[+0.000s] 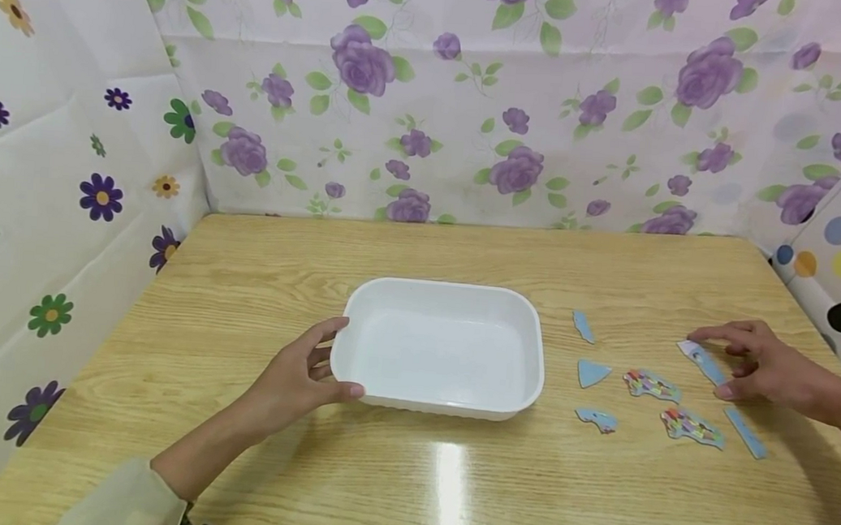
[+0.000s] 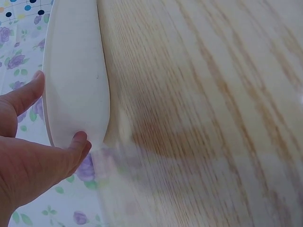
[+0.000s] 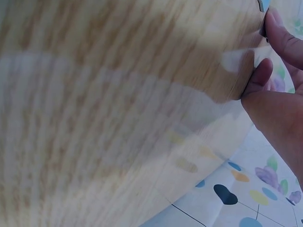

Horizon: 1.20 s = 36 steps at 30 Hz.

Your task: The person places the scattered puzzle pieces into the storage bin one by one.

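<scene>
On the counter [image 1: 281, 261], right of the white tray [image 1: 428, 361] whose left end the left hand [image 1: 298, 380] grips, the right hand [image 1: 768, 364] pinches by its two ends a slim blue puzzle piece [image 1: 705, 361], whose thinness could let it slip from that narrow hold.

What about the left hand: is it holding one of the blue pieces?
No, the left hand holds the white tray by its left end.

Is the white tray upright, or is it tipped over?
Upright: the tray has its open side up, and its inner floor shows in the head view.
</scene>
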Motion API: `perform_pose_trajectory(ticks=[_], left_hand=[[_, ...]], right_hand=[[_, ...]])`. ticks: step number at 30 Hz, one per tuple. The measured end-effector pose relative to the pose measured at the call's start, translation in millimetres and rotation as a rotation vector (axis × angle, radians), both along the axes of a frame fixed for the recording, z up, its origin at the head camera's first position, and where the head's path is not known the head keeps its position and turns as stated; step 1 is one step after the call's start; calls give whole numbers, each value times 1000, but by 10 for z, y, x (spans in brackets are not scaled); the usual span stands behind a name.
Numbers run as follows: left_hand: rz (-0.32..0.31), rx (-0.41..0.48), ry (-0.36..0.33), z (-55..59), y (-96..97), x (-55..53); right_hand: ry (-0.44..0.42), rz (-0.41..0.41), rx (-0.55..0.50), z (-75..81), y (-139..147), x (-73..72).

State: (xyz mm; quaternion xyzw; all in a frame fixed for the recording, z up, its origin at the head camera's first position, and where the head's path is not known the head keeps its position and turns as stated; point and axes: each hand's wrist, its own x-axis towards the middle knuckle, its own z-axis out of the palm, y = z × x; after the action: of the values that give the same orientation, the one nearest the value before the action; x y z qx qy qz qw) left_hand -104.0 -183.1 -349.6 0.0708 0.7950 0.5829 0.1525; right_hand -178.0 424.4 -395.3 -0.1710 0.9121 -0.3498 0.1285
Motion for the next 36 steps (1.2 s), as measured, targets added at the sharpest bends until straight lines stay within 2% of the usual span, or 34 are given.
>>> perform_pose_trajectory(ticks=[3,10,16,24,36], left_hand=[[0,-1,3,6,1,-2],[8,-5,-5,5,4,5],[13,0,-8,-2,5,6],[9,3,11,-6,1,-2],[19,2,-4,1,9,-2]], right_hand=[[-29,-26,27,29,1,-3],[28,14,43,66,-11,-45],[-42,-6,35,132,-21,-55],[-40,-31,19,197,-58,-64],[-42,-31,8,408,-190,-145]])
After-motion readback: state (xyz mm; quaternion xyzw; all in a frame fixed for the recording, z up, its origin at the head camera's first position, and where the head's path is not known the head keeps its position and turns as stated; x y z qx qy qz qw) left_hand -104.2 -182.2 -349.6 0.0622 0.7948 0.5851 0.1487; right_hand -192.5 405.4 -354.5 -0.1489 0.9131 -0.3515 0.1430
